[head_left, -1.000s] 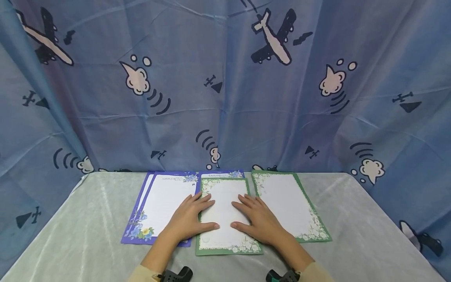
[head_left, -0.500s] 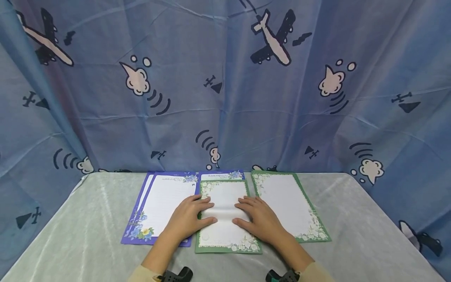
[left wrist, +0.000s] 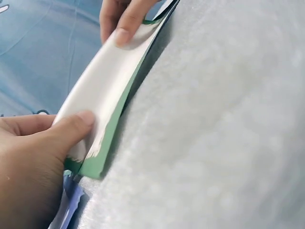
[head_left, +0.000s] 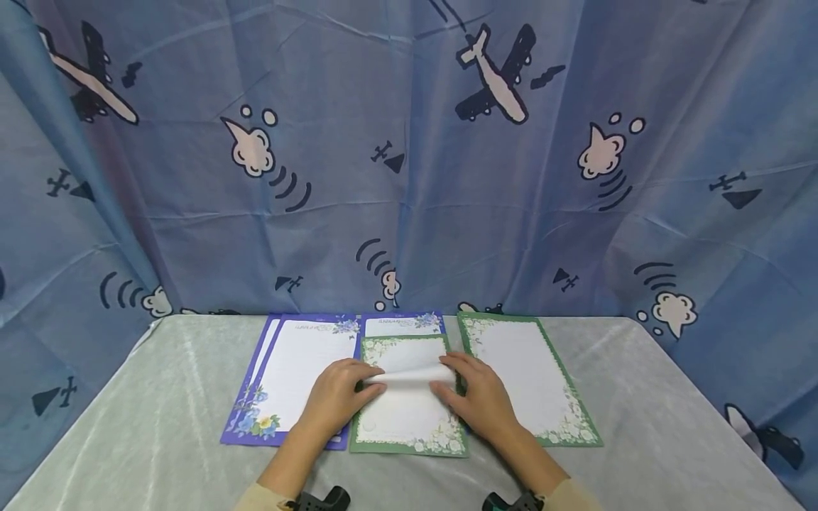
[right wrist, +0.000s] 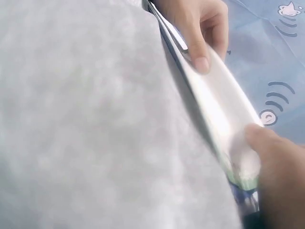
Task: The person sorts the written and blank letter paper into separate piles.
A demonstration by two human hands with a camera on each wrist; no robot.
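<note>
A sheet of green-bordered, flower-printed letter paper (head_left: 409, 419) lies in the middle of the table, humped into a ridge across its width. My left hand (head_left: 337, 397) pinches the ridge at the left edge, thumb in front and fingers behind. At the right edge, my right hand (head_left: 481, 399) pinches the same ridge. In the left wrist view the raised paper (left wrist: 102, 81) bends up between both thumbs. The right wrist view, partly blurred, shows the paper (right wrist: 224, 95) curving upward too. Under it, the top of a purple-bordered sheet (head_left: 402, 324) shows; the rest is covered.
Purple-bordered flowered sheets (head_left: 313, 362) overlap on the left. Another green-bordered sheet (head_left: 517, 369) lies flat on the right. All rest on a pale grey cloth (head_left: 160, 411), with a blue patterned curtain (head_left: 332, 170) behind the table.
Both hands have gone from lying with fingers spread on the green-bordered sheet to pinching its sides. The sheet's middle has risen into a ridge, and its far edge has come nearer.
</note>
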